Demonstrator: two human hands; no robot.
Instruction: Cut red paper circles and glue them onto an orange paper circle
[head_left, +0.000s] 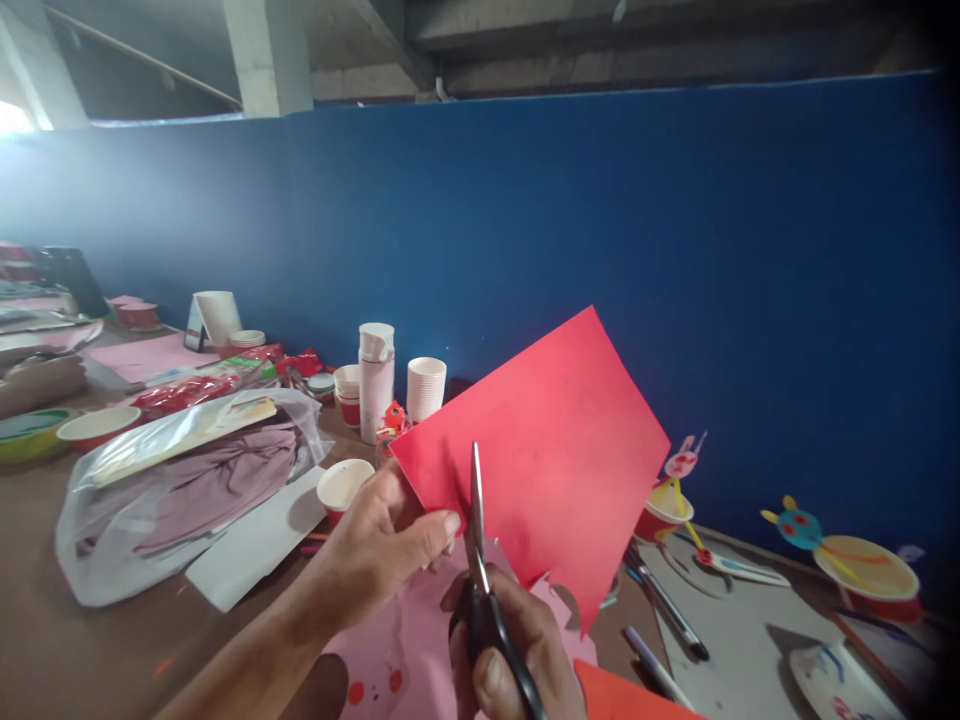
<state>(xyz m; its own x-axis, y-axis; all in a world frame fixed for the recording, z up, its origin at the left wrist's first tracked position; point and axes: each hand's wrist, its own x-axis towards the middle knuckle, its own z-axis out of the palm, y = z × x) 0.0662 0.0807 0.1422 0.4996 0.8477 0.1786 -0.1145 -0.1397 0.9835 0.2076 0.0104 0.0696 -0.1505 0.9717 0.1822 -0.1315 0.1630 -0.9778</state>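
A sheet of red paper [555, 430] is held up at a slant, with a ragged cut along its lower edge. My left hand [382, 545] pinches its left lower edge, thumb in front and fingers behind. In my right hand [517, 640] are black-handled scissors [476, 540], blades pointing up against the paper near my left thumb. How far the lower blade sits behind the sheet is hard to see. Beneath my hands lies pink paper [420, 640] with a drawn face of red cheeks. A piece of orange paper [630, 695] lies at the bottom edge.
Left on the brown table are a plastic bag with mauve cloth [217, 480], a white card [259, 545] and a paper bowl [345, 485]. A white bottle [376, 385] and stacked cups [426, 388] stand behind. At right are markers [675, 610] and a decorated bowl [866, 570]. A blue wall [600, 200] rises beyond.
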